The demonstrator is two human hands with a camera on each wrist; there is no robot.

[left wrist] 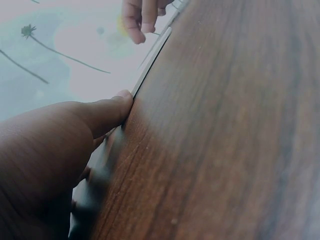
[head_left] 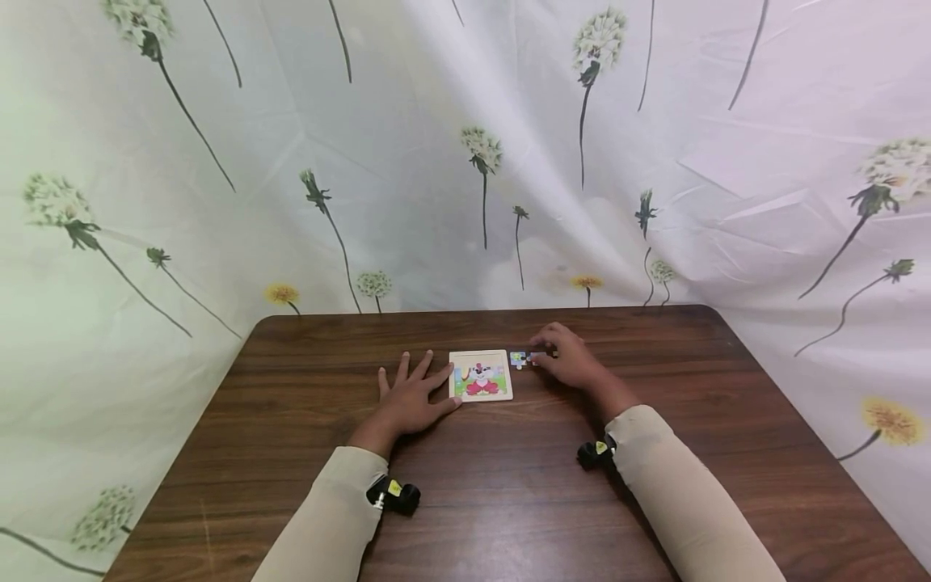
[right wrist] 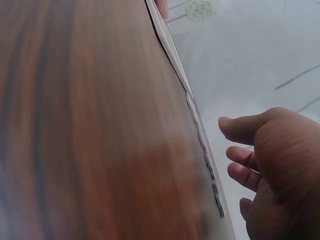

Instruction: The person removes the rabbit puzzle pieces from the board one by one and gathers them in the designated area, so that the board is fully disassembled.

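Note:
A small square puzzle board [head_left: 480,356] with a pale frame lies on the table, its picture of a cartoon animal in red mostly filled in. My left hand [head_left: 412,402] rests flat with fingers spread, thumb and forefinger touching the board's left edge. In the left wrist view, the thumb [left wrist: 107,112] meets that thin edge. Just right of the board lie loose puzzle pieces [head_left: 518,359] in a row. Over their right end hovers my right hand [head_left: 570,360], fingers loosely bent. The right wrist view shows its thumb [right wrist: 240,129] apart from the fingers, with nothing visible between them.
The brown wooden table [head_left: 494,501] reaches back to a hanging cloth [head_left: 414,162] printed with dandelions. Each sleeved wrist carries a small black camera, the left one [head_left: 400,496] and the right one [head_left: 596,454] both close above the tabletop.

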